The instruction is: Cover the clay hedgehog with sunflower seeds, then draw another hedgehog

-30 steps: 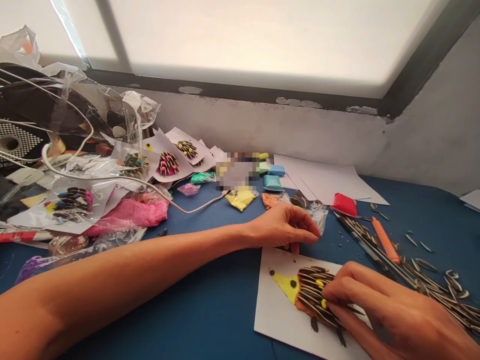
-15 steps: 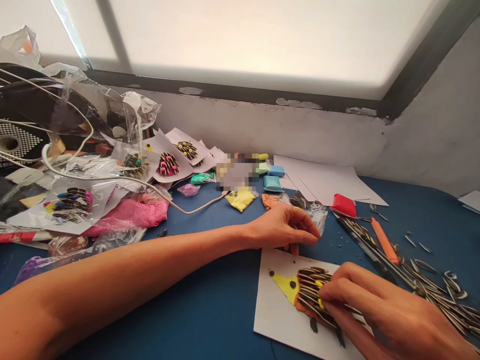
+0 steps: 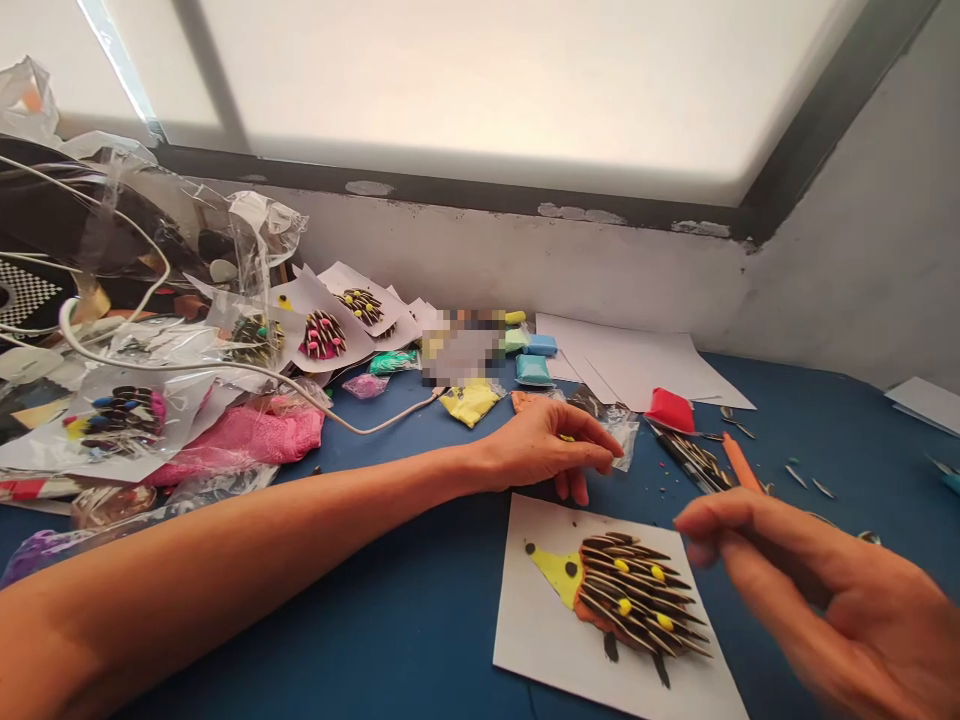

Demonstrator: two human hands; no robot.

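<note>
A hedgehog picture on a white card (image 3: 525, 620) lies on the blue table. Its yellow clay face (image 3: 556, 573) points left, and its orange clay body is covered in sunflower seeds (image 3: 637, 590), with several small yellow clay balls among them. My right hand (image 3: 832, 590) hovers just right of the card, apart from it, thumb and forefinger slightly parted and nothing visible between them. Beyond the card's top edge, my left hand (image 3: 544, 445) is held with curled fingers. A bit of yellow clay (image 3: 567, 437) shows between those fingers.
Loose sunflower seeds (image 3: 694, 455), an orange stick-shaped tool (image 3: 739, 462) and a red clay block (image 3: 670, 409) lie to the right. Behind are yellow clay (image 3: 471, 401), blue packs (image 3: 534, 370) and white sheets (image 3: 660, 365). Finished hedgehog cards (image 3: 322, 335), a white cable (image 3: 360, 430) and plastic bags crowd the left.
My right hand has let go of a yellow ball on the seeds and moved up and right, off the card, uncovering the seeded body. My left hand stays almost where it was.
</note>
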